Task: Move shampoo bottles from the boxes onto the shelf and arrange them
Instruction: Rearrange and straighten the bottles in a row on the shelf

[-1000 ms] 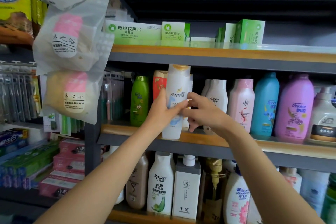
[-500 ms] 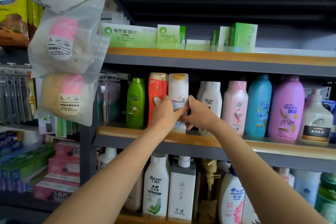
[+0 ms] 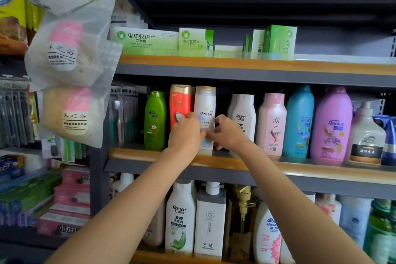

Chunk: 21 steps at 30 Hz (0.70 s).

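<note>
Since a second ago, the white Pantene shampoo bottle with a gold cap (image 3: 204, 113) has been brought down from mid-air and is now stood upright on the orange-edged grey metal shelf (image 3: 300, 170), tucked against the red bottle with a gold cap (image 3: 180, 105).

In the head view, the white bottle is held from both sides at its lower half. The left hand (image 3: 186, 135) is curled round the bottle's left edge, overlapping the foot of the red bottle, and the right hand (image 3: 228, 133) is pinched on its right edge; the fingertips of both nearly meet across the label. A dark gap is left between the white bottle and the white Raclen bottle (image 3: 243, 113) to its right. Further right along the same board, a pink bottle (image 3: 272, 122), a teal bottle (image 3: 300, 122) and a lilac bottle (image 3: 331, 124) are lined up. A green bottle (image 3: 155, 120) is stood left of the red one. Green cartons (image 3: 147, 40) are set on the board above, and more bottles are ranged on the one below.
</note>
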Each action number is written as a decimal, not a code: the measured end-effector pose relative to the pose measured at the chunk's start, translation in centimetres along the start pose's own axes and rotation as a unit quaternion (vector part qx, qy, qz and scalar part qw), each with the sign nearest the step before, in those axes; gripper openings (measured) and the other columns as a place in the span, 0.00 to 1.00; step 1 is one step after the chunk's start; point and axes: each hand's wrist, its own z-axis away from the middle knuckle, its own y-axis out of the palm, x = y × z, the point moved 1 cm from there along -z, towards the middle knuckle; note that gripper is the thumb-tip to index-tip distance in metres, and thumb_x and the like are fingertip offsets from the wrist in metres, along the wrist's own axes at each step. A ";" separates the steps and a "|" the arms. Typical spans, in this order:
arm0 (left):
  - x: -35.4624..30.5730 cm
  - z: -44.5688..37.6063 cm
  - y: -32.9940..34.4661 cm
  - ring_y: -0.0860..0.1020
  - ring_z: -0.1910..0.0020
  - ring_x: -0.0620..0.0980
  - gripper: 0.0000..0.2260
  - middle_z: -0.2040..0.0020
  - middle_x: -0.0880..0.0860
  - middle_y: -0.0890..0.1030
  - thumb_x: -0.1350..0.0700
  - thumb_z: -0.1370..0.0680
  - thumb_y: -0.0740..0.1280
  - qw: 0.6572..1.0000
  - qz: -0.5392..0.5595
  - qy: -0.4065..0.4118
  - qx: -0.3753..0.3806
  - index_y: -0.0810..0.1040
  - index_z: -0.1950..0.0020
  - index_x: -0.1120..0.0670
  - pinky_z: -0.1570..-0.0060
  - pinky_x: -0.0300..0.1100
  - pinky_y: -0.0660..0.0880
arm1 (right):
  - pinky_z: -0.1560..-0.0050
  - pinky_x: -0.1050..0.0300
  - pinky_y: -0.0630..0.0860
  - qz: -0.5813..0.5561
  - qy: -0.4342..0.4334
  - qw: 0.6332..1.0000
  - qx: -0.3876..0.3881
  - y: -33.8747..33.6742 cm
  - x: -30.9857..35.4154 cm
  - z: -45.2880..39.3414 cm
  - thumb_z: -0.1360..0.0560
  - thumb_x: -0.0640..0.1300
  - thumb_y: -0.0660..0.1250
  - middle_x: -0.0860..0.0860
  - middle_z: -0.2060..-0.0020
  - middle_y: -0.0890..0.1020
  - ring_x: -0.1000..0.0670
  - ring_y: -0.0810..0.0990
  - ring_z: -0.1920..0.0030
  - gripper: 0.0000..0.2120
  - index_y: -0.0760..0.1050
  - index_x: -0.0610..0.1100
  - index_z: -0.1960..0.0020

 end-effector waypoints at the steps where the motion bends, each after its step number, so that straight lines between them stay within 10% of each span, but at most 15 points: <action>1: -0.1 0.4 -0.3 0.78 0.48 0.59 0.14 0.45 0.59 0.77 0.53 0.21 0.62 0.999 -0.008 0.020 -0.032 0.68 0.40 0.61 0.56 0.46 0.74 | 0.60 0.51 0.78 0.016 -0.027 0.997 -0.068 -0.4 -0.1 0.3 0.23 0.43 0.65 0.41 0.53 0.81 0.45 0.79 0.64 0.16 0.67 0.35 0.40; 6: -2.4 0.6 -0.9 0.76 0.44 0.53 0.12 0.42 0.55 0.76 0.60 0.22 0.59 0.987 0.053 0.116 -0.095 0.70 0.39 0.59 0.52 0.41 0.68 | 0.53 0.54 0.69 0.107 -0.058 0.938 -0.326 -5.0 -0.2 1.1 0.24 0.41 0.63 0.42 0.39 0.72 0.41 0.74 0.44 0.19 0.65 0.38 0.35; 10: -4.5 1.2 1.5 0.74 0.41 0.54 0.16 0.39 0.57 0.74 0.60 0.21 0.60 0.980 0.135 0.143 0.011 0.67 0.34 0.60 0.43 0.44 0.72 | 0.54 0.52 0.69 0.146 0.000 0.963 -0.227 -6.2 -1.5 -0.3 0.24 0.42 0.65 0.39 0.39 0.72 0.38 0.75 0.41 0.27 0.58 0.38 0.30; 21: -3.9 1.2 2.8 0.70 0.34 0.53 0.23 0.31 0.56 0.68 0.56 0.20 0.60 0.976 0.191 0.098 0.023 0.60 0.27 0.59 0.37 0.47 0.69 | 0.79 0.65 0.72 -0.073 0.045 0.990 -0.111 -6.0 -3.2 -0.9 0.23 0.36 0.63 0.45 0.66 0.77 0.55 0.75 0.80 0.17 0.64 0.36 0.36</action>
